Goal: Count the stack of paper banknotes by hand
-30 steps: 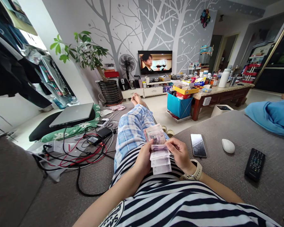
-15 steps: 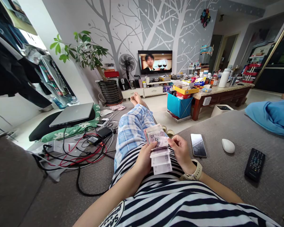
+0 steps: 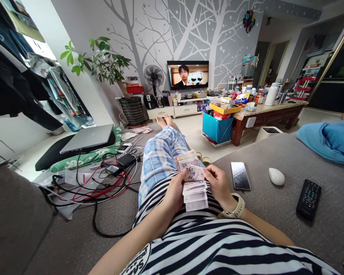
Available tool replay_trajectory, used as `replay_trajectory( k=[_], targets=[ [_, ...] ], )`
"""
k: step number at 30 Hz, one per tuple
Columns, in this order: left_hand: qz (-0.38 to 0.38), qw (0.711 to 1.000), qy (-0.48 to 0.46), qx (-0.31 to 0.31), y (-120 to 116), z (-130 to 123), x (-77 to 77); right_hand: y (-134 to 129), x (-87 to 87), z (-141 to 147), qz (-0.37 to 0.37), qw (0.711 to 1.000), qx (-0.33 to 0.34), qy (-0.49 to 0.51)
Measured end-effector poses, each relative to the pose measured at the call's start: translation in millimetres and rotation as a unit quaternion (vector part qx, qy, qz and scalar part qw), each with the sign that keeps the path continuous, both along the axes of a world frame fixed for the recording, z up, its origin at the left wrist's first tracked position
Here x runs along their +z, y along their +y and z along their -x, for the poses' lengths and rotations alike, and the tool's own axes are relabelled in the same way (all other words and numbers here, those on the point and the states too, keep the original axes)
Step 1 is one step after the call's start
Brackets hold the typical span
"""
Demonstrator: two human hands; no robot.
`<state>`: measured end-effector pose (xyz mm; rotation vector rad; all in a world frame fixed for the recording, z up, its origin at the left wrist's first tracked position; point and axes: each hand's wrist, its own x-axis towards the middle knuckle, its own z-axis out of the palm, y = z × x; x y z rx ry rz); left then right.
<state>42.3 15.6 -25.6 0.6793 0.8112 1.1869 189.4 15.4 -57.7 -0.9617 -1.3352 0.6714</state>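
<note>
Over my lap, my left hand (image 3: 175, 191) is closed round the lower left side of a fanned stack of banknotes (image 3: 186, 156), its thumb on top. A purple note marked 5 (image 3: 195, 172) lies uppermost, and my right hand (image 3: 218, 184) pinches its right edge between thumb and fingers. Below the hands, several more pale purple notes (image 3: 196, 198) hang down in overlapping steps against the striped shirt. The fingers under the stack are hidden.
To the right on the grey sofa lie a phone (image 3: 240, 175), a white mouse (image 3: 276, 177) and a black remote (image 3: 309, 199). Tangled cables (image 3: 94, 191) and a laptop (image 3: 87, 138) are at the left. Ahead stands a blue box (image 3: 217, 129) beside a cluttered table.
The uppermost note has come down slightly and lies flatter over the stack. My left thumb has shifted a little, and another note now shows among those hanging below.
</note>
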Motion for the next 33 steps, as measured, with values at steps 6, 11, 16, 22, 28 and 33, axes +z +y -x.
replay_trajectory(
  k=[6, 11, 16, 22, 28, 33],
  targets=[
    [0.011, 1.0, -0.028, -0.002, 2.3, -0.8, -0.7, -6.4, 5.5, 0.1, -0.04, 0.999, 0.017, -0.029],
    [-0.003, 0.999, -0.032, -0.008, 4.4, -0.2, -3.9, -8.9, 7.8, 0.6, -0.048, 0.997, 0.041, -0.033],
    [-0.002, 0.999, -0.035, -0.021, 2.9, -0.1, -0.8, -9.9, 8.2, 1.0, -0.045, 0.997, 0.055, -0.026],
    [-0.024, 0.999, -0.017, -0.015, 3.2, 0.4, -3.1, -10.1, 9.4, 0.4, -0.056, 0.997, 0.054, -0.027],
    [-0.033, 0.999, -0.003, -0.017, 0.3, 1.8, -0.2, -11.7, 11.5, 0.0, -0.063, 0.996, 0.051, -0.038],
    [-0.017, 0.999, -0.005, -0.028, -0.4, 3.2, 1.2, -12.5, 11.4, -0.9, -0.073, 0.995, 0.064, -0.036]
  ],
)
